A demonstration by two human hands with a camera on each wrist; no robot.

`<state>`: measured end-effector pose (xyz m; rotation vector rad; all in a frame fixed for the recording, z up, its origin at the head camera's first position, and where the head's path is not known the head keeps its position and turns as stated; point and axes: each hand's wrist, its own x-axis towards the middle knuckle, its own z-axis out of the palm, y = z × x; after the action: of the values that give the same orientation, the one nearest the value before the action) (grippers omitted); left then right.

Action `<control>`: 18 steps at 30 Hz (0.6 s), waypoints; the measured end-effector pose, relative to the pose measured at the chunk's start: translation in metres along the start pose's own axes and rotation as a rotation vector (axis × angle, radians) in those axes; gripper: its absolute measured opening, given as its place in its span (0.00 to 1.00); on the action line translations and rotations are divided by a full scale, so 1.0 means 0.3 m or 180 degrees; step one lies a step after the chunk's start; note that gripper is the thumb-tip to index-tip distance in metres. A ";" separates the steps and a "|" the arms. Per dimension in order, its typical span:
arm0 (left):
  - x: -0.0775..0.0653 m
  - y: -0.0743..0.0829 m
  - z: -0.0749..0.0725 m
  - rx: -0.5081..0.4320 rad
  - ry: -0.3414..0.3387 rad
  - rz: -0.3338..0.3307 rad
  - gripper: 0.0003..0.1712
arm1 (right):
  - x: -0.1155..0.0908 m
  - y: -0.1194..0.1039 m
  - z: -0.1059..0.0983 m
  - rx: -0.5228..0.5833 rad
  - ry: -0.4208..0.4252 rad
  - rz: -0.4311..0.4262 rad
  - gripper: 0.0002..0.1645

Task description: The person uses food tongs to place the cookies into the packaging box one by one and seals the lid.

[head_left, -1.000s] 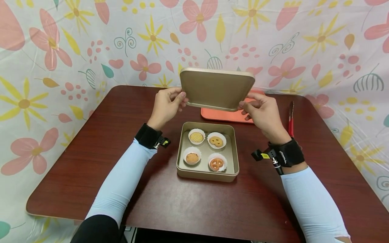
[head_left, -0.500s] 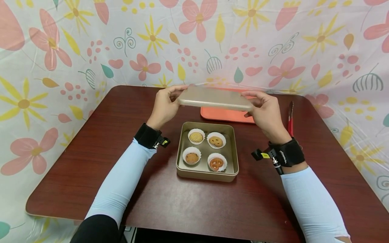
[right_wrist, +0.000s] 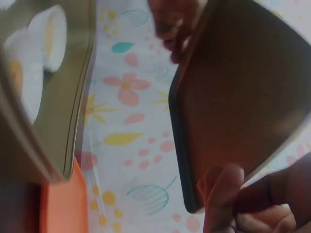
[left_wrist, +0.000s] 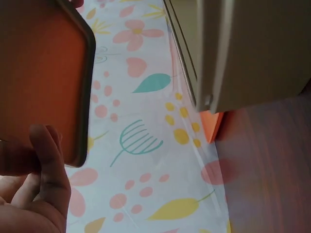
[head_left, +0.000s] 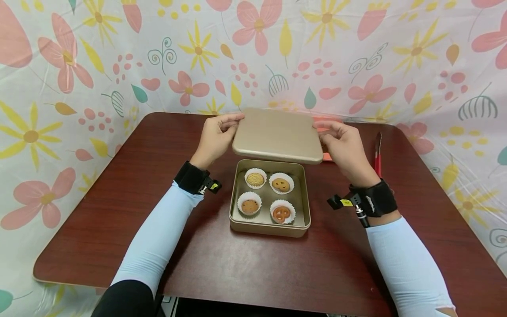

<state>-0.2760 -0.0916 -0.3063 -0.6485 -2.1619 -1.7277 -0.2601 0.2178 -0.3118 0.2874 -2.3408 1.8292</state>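
Between both hands hangs a gold tin lid (head_left: 279, 135), its outer face toward the head camera and its near edge tilted down. My left hand (head_left: 215, 137) grips the lid's left side, and my right hand (head_left: 344, 147) grips its right side. In the wrist views the lid's underside (left_wrist: 43, 73) shows, with fingers curled at its rim. Just below and nearer stands the open gold tin box (head_left: 269, 229). Inside it are a yellow round cookie (head_left: 255, 179), a cookie with holes (head_left: 281, 185), a speckled cookie (head_left: 250, 206) and a pretzel-shaped cookie (head_left: 281, 214), each in a white paper cup.
An orange tray (head_left: 327, 157) lies behind the lid, mostly covered by it. At the right, a red-handled tool (head_left: 378, 158) lies on the brown table (head_left: 158, 246). A flowered cloth (head_left: 158, 53) stands behind the table.
The lid has turned over toward me, from showing its hollow inner side to showing its flat outer face, and its near edge has come lower. The box and cookies have stayed in place.
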 end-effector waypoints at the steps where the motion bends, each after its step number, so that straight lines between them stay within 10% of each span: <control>1: 0.000 -0.001 0.001 -0.0072 0.0010 -0.0054 0.15 | 0.000 -0.002 0.000 0.0150 -0.0044 0.0065 0.17; 18: -0.007 -0.004 -0.013 0.0112 -0.0262 -0.0589 0.25 | 0.004 0.015 0.010 -0.0229 -0.0442 0.0375 0.35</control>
<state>-0.2750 -0.0960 -0.3076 -0.5339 -2.3698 -1.7771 -0.2625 0.2160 -0.3165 0.2815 -2.5623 1.8259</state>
